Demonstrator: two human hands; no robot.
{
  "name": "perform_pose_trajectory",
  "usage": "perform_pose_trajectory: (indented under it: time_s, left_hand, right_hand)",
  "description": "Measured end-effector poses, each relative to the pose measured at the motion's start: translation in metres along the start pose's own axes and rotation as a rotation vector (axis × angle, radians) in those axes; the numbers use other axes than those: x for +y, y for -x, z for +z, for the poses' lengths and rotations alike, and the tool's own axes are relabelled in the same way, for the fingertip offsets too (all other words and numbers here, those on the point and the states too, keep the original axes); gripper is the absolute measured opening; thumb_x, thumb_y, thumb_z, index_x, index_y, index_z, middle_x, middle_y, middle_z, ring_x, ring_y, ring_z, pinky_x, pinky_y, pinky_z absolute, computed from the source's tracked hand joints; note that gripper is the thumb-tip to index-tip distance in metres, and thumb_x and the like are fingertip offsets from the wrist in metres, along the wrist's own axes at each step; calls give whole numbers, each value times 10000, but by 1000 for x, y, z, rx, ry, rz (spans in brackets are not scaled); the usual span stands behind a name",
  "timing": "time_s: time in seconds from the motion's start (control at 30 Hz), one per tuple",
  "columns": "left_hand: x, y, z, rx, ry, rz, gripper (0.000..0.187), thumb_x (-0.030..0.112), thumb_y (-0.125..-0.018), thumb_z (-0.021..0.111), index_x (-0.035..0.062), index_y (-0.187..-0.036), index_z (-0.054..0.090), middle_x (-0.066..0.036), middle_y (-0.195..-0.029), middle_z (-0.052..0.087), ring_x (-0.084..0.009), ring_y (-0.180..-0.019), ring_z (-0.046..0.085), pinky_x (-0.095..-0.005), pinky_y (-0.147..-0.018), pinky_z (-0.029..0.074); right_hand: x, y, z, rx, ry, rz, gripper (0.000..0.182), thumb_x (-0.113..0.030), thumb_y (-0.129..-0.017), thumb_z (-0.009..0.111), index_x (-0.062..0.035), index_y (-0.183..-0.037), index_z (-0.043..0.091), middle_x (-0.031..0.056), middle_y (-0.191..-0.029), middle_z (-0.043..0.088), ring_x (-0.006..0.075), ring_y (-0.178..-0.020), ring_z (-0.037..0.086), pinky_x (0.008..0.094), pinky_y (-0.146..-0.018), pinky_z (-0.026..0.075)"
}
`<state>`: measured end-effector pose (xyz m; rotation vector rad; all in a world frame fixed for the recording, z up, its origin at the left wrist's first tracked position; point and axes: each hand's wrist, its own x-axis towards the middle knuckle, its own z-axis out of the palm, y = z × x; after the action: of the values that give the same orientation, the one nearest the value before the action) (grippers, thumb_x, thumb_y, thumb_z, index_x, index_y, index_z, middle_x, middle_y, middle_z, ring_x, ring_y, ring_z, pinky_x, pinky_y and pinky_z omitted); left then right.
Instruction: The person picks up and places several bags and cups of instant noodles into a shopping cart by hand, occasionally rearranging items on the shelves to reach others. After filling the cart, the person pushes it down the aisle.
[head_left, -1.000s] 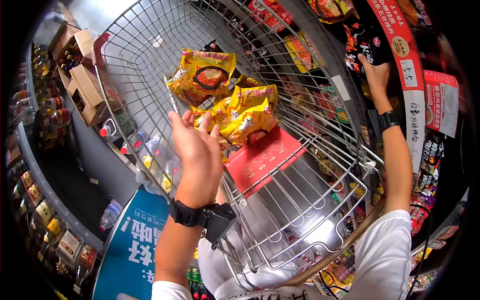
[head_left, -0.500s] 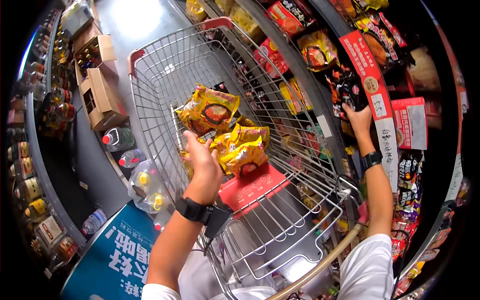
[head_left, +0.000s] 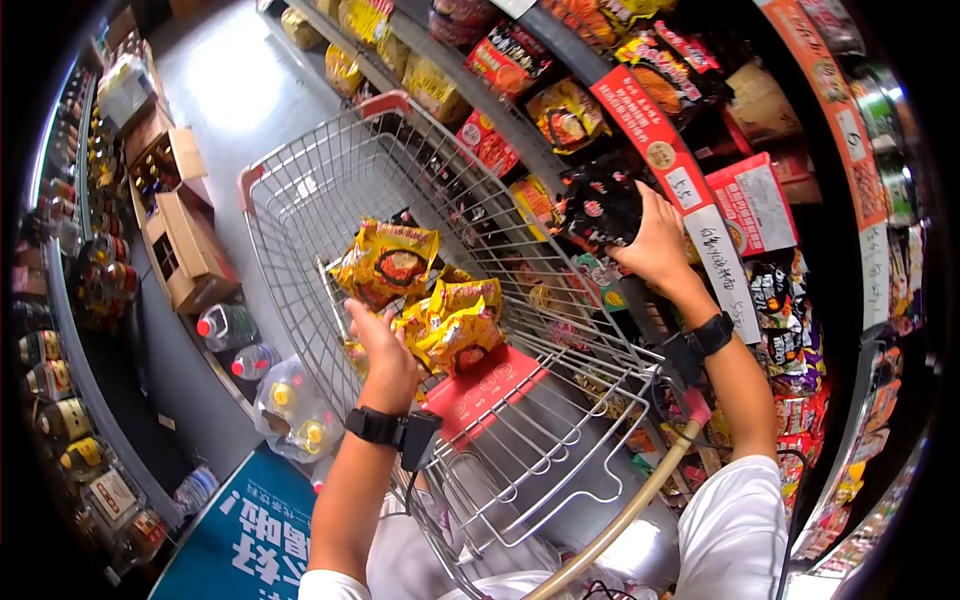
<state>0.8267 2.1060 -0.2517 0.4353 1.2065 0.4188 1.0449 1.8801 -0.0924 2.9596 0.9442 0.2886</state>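
My right hand (head_left: 662,250) grips a black instant noodle packet (head_left: 600,208) by its side, out at the front edge of the shelf and close to the cart's right rim. Inside the metal shopping cart (head_left: 300,275) lie several yellow instant noodle packets (head_left: 395,265), some above a red panel (head_left: 488,396). My left hand (head_left: 385,350) hovers over the cart beside these packets, fingers apart and holding nothing. Both wrists wear black bands.
Shelves with noodle packets (head_left: 570,115) and a red price strip (head_left: 650,135) run along the right. On the left stand cardboard boxes (head_left: 185,250), large bottles (head_left: 228,326) and a blue sign (head_left: 245,530). The cart's handle (head_left: 640,510) is close to my body.
My right hand has drawn the black packet off the shelf, left toward the cart. The view has shifted right; my left hand stays open over the cart.
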Motion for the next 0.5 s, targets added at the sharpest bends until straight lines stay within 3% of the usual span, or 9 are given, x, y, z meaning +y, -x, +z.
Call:
perform_pose_trajectory:
  time_s: [0.13, 0.2, 0.23, 0.3, 0.37, 0.4, 0.43, 0.47, 0.5]
  left_hand:
    - [-8, -7, -1, 24, 14, 6, 788, 636, -903, 333, 42, -1402, 194, -120, -1430, 274, -345, -1309, 315, -523, -1075, 176]
    - [-12, -10, -5, -4, -30, 9, 795, 640, -902, 328, 43, -1405, 180, -120, -1438, 264, -348, -1317, 301, -525, -1079, 171]
    - [-13, -14, -8, -39, 1, 21, 807, 646, -900, 322, 39, -1407, 164, -123, -1445, 254, -349, -1323, 286, -523, -1082, 168]
    - [-14, -18, -14, -85, 3, 18, 818, 651, -898, 315, 36, -1410, 148, -126, -1453, 244, -351, -1330, 271, -520, -1086, 165]
    - [-10, -26, -15, -8, -5, 34, 697, 589, -938, 257, 48, -1377, 268, -104, -1433, 312, -310, -1301, 325, -478, -1059, 265]
    - [-8, -30, -15, -15, -18, 38, 697, 589, -938, 257, 48, -1377, 268, -104, -1433, 312, -310, -1301, 325, -478, -1059, 265]
    - [-9, -35, -18, -110, 31, 88, 670, 565, -950, 252, 38, -1361, 301, -112, -1384, 370, -301, -1261, 374, -461, -1042, 303]
    - [-11, -39, -20, -200, 83, 132, 646, 541, -962, 246, 28, -1345, 334, -120, -1336, 428, -293, -1221, 423, -444, -1025, 340]
    - [-17, -41, -26, -282, 129, 169, 625, 516, -974, 241, 17, -1328, 367, -127, -1288, 486, -285, -1181, 472, -426, -1008, 378]
  right_hand:
    - [-50, -2, -52, 0, -158, -39, 941, -368, -503, 806, -21, -1283, 409, 159, -1183, 539, 321, -1106, 513, 428, -963, 377]
    - [-73, -3, -56, -148, -348, -30, 960, -301, -477, 847, 43, -1262, 416, 228, -1173, 549, 349, -1069, 557, 387, -931, 440]
    - [-80, -9, -46, -300, -521, -37, 952, -321, -484, 853, 49, -1249, 424, 227, -1157, 560, 314, -1074, 563, 374, -930, 440]
    - [-105, -12, -9, -556, -816, -5, 849, -295, -487, 858, 49, -1173, 496, 183, -1115, 597, 256, -1030, 579, 340, -912, 446]
    - [-130, -11, 86, -698, -951, 5, 784, -245, -465, 865, 58, -1111, 541, 153, -1062, 634, 223, -960, 602, 319, -892, 451]
    - [-148, -11, 79, -837, -971, 35, 785, -242, -459, 865, 55, -1112, 547, 153, -1050, 643, 219, -956, 605, 312, -889, 450]
    - [-161, -4, 92, -845, -1098, 21, 766, -244, -456, 865, 51, -1095, 562, 153, -1031, 648, 228, -960, 606, 311, -893, 446]
    - [-173, 4, 119, -709, -1012, 45, 774, -254, -465, 858, 34, -1117, 557, 168, -1042, 643, 252, -978, 605, 323, -900, 444]
    - [-181, 5, 166, -776, -1096, -81, 837, -303, -485, 851, 31, -1176, 516, 213, -1152, 583, 301, -1069, 562, 339, -936, 424]
